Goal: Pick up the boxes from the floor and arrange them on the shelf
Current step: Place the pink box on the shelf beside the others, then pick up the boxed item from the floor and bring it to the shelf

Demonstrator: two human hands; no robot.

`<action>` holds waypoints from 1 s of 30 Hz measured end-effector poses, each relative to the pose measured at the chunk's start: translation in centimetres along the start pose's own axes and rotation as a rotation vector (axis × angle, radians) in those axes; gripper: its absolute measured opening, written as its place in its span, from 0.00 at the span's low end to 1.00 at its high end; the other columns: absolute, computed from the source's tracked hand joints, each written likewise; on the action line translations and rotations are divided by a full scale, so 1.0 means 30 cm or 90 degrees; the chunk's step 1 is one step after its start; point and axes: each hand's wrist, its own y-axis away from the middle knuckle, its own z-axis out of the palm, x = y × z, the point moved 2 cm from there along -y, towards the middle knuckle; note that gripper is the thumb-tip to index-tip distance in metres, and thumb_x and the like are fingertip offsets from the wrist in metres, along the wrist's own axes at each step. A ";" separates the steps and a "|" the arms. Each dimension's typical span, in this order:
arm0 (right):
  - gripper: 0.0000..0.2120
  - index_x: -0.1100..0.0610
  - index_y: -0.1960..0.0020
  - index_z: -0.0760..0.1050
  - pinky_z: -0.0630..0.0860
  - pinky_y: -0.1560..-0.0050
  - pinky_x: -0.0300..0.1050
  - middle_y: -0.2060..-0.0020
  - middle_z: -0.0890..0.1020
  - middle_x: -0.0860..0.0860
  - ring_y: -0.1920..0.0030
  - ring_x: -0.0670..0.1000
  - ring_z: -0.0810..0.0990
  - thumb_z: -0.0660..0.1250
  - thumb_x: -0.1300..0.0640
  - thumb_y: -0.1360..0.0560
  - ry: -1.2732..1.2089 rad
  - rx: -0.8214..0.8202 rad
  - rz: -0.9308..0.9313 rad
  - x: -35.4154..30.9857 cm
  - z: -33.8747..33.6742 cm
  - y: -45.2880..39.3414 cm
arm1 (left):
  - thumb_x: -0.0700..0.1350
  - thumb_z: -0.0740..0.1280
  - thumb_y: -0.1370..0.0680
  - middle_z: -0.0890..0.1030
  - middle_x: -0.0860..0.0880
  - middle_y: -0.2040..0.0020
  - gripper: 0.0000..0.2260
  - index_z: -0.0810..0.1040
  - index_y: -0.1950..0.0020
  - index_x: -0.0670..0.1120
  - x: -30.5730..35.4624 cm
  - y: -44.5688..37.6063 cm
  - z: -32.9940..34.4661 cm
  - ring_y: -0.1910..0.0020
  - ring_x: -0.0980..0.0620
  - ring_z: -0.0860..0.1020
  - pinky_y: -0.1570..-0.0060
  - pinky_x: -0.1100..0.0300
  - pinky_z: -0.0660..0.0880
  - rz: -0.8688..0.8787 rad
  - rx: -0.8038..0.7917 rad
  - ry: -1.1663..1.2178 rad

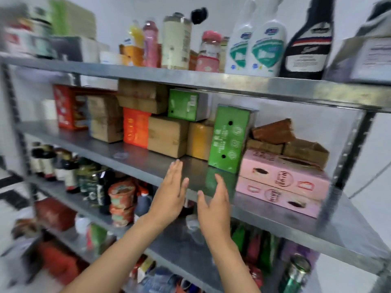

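1. Where the middle tier of the metal shelf [131,157] shows bare metal at its front, two hands are raised, holding nothing.
2. Left hand [170,194]: one, fingers straight and together, palm turned inward, just above the shelf's front edge.
3. Right hand [213,205]: one, fingers straight, thumb spread apart, just in front of the tall green box [229,138] and not touching it.
4. Green boxes on the middle tier: two. The tall one stands upright on end, close beside the pink boxes [281,182]; the small green box [184,104] sits higher, on top of a brown box.
5. Pink boxes: two, stacked flat one on the other at the right end.
6. Orange box [135,127]: one, upright, left of centre.
7. Red box [63,106]: one, at the left end.
8. Brown cardboard boxes [167,135]: several, stacked between and behind the coloured ones; the exact count cannot be told through the blur.
9. Top tier: two white spray bottles [267,45] side by side, one dark bottle [306,49] to their right.
10. Lower tier: dark glass bottles [48,161] in a row at the left; count unclear.
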 end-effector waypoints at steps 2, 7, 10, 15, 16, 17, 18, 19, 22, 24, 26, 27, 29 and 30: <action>0.28 0.50 0.24 0.58 0.60 0.31 0.38 0.26 0.64 0.47 0.27 0.47 0.62 0.64 0.55 0.21 -0.017 -0.048 -0.003 -0.049 0.112 0.038 | 0.52 0.51 0.17 0.48 0.59 0.24 0.25 0.49 0.21 0.48 -0.081 0.064 -0.094 0.25 0.64 0.42 0.28 0.67 0.45 -0.001 0.016 -0.041; 0.28 0.51 0.23 0.57 0.60 0.27 0.43 0.25 0.62 0.45 0.25 0.46 0.60 0.63 0.52 0.20 -0.035 -0.160 -0.009 -0.134 0.389 0.139 | 0.51 0.52 0.16 0.47 0.61 0.25 0.24 0.50 0.22 0.50 -0.322 0.253 -0.298 0.26 0.66 0.43 0.25 0.63 0.47 -0.079 0.027 -0.095; 0.29 0.51 0.23 0.58 0.63 0.27 0.47 0.25 0.63 0.45 0.26 0.46 0.62 0.63 0.53 0.21 -0.038 -0.226 -0.001 -0.154 0.546 0.221 | 0.53 0.50 0.17 0.48 0.61 0.24 0.24 0.50 0.21 0.51 -0.474 0.364 -0.421 0.25 0.65 0.44 0.26 0.64 0.48 -0.153 0.049 -0.099; 0.28 0.51 0.25 0.60 0.66 0.29 0.50 0.27 0.67 0.49 0.28 0.50 0.66 0.64 0.55 0.22 -0.019 -0.316 0.030 -0.142 0.792 0.358 | 0.52 0.51 0.17 0.53 0.57 0.23 0.24 0.53 0.22 0.48 -0.712 0.537 -0.567 0.26 0.64 0.47 0.25 0.62 0.48 -0.256 0.066 -0.107; 0.28 0.52 0.25 0.61 0.68 0.31 0.51 0.29 0.69 0.50 0.30 0.52 0.69 0.64 0.56 0.23 -0.009 -0.329 0.039 -0.132 0.842 0.387 | 0.52 0.51 0.17 0.53 0.57 0.24 0.24 0.53 0.22 0.48 -0.761 0.576 -0.583 0.26 0.64 0.47 0.26 0.64 0.47 -0.282 0.065 -0.108; 0.27 0.51 0.26 0.62 0.71 0.34 0.51 0.31 0.71 0.51 0.32 0.54 0.72 0.65 0.55 0.23 -0.002 -0.341 0.050 -0.124 0.885 0.411 | 0.52 0.51 0.17 0.53 0.57 0.24 0.24 0.53 0.21 0.47 -0.807 0.609 -0.592 0.27 0.64 0.47 0.27 0.66 0.47 -0.306 0.063 -0.109; 0.27 0.49 0.27 0.62 0.73 0.36 0.53 0.32 0.73 0.51 0.35 0.56 0.74 0.65 0.55 0.24 0.002 -0.359 0.062 -0.109 0.933 0.438 | 0.52 0.51 0.17 0.54 0.56 0.23 0.25 0.53 0.21 0.47 -0.855 0.641 -0.596 0.27 0.64 0.47 0.27 0.65 0.47 -0.325 0.059 -0.109; 0.27 0.49 0.27 0.62 0.74 0.37 0.54 0.33 0.73 0.51 0.36 0.56 0.75 0.65 0.55 0.24 0.003 -0.376 0.072 -0.098 0.973 0.462 | 0.53 0.50 0.17 0.54 0.55 0.22 0.25 0.53 0.21 0.47 -0.898 0.670 -0.593 0.26 0.64 0.47 0.26 0.63 0.48 -0.343 0.057 -0.108; 0.26 0.54 0.27 0.65 0.68 0.33 0.45 0.31 0.72 0.51 0.31 0.53 0.71 0.66 0.59 0.24 0.021 -0.419 0.090 -0.044 1.078 0.523 | 0.52 0.51 0.17 0.55 0.52 0.22 0.25 0.55 0.22 0.47 -1.014 0.736 -0.566 0.27 0.64 0.47 0.28 0.66 0.47 -0.404 0.056 -0.094; 0.25 0.55 0.28 0.66 0.66 0.38 0.37 0.31 0.72 0.52 0.32 0.52 0.71 0.66 0.59 0.24 0.040 -0.452 0.107 0.008 1.146 0.555 | 0.50 0.52 0.17 0.56 0.51 0.22 0.24 0.55 0.22 0.47 -1.091 0.766 -0.537 0.27 0.63 0.48 0.30 0.68 0.47 -0.440 0.051 -0.094; 0.24 0.56 0.28 0.66 0.66 0.43 0.35 0.33 0.73 0.53 0.35 0.53 0.73 0.66 0.59 0.23 0.057 -0.500 0.115 0.065 1.206 0.590 | 0.49 0.53 0.17 0.57 0.50 0.22 0.23 0.56 0.22 0.46 -1.163 0.787 -0.508 0.24 0.58 0.52 0.30 0.68 0.48 -0.477 0.043 -0.094; 0.24 0.55 0.29 0.66 0.67 0.43 0.37 0.34 0.74 0.52 0.35 0.53 0.73 0.66 0.60 0.24 0.068 -0.528 0.125 0.093 1.236 0.603 | 0.49 0.53 0.17 0.57 0.49 0.22 0.23 0.56 0.22 0.46 -1.202 0.797 -0.492 0.23 0.55 0.54 0.30 0.67 0.48 -0.503 0.038 -0.096; 0.25 0.54 0.29 0.66 0.70 0.38 0.42 0.36 0.75 0.51 0.36 0.53 0.74 0.65 0.61 0.24 0.078 -0.573 0.161 0.171 1.305 0.628 | 0.48 0.54 0.17 0.58 0.48 0.22 0.23 0.57 0.22 0.46 -1.282 0.817 -0.449 0.23 0.52 0.55 0.29 0.65 0.50 -0.550 0.029 -0.111; 0.24 0.53 0.30 0.67 0.72 0.37 0.45 0.36 0.76 0.51 0.36 0.53 0.75 0.66 0.62 0.25 0.073 -0.584 0.183 0.210 1.336 0.639 | 0.48 0.54 0.17 0.58 0.48 0.22 0.23 0.57 0.23 0.45 -1.316 0.821 -0.430 0.23 0.51 0.56 0.28 0.64 0.51 -0.566 0.023 -0.118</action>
